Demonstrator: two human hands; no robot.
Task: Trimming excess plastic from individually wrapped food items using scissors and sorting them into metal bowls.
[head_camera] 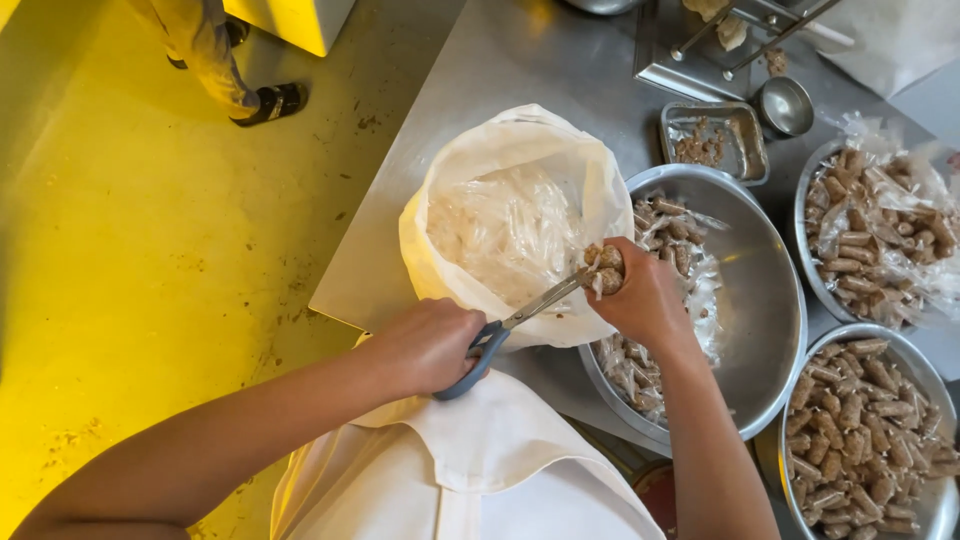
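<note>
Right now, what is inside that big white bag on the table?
The white bag is open and holds a heap of crumpled clear plastic wrappers. Anything beneath that heap is covered. The scissors and the right hand hide its near rim.

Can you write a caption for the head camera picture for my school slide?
Left hand snips with scissors at small sausages held in the right hand, above a white bag.
</note>
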